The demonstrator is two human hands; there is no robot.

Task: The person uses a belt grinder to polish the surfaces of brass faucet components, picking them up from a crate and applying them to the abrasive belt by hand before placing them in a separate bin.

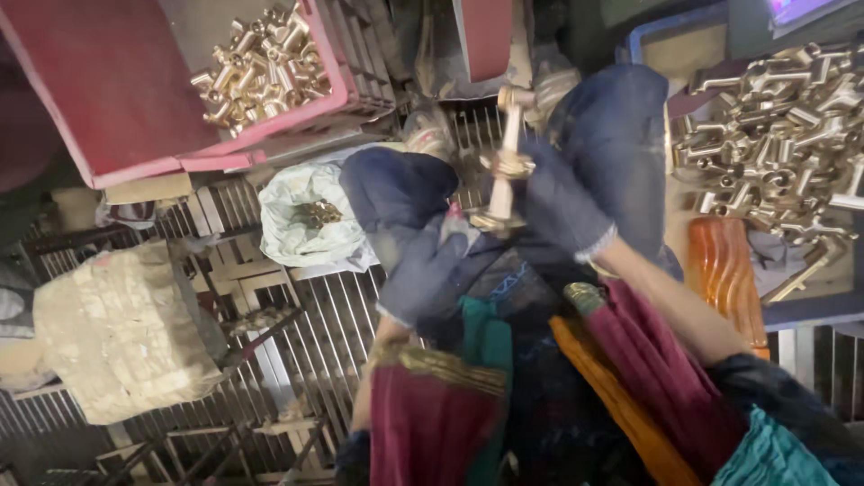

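Our gloved fingers [540,193] of the right hand [562,207] are curled tight around the middle of a brass tee fitting [506,162], held upright above our lap, while the left hand [423,261], also in a dark blue glove, has its fingers folded under the fitting's lower end; the picture is blurred there, so we cannot tell how firmly it grips. The fitting is pale gold and shiny, with a long straight stem, a flared collar at each end and a short branch at the middle. Judging by how things lie, we are midway through a long run: this one piece is in hand, a large heap of like brass fittings [774,135] fills the blue-rimmed tray [810,310] at our right, and a smaller heap [261,67] sits in the far corner of the red crate [117,99] to the upper left. Which heap is finished we cannot say. Between them a white cloth bag [306,216] holding a few brass bits rests on the metal grating [315,324], and a bundled pale sack [121,333] lies at the left edge.
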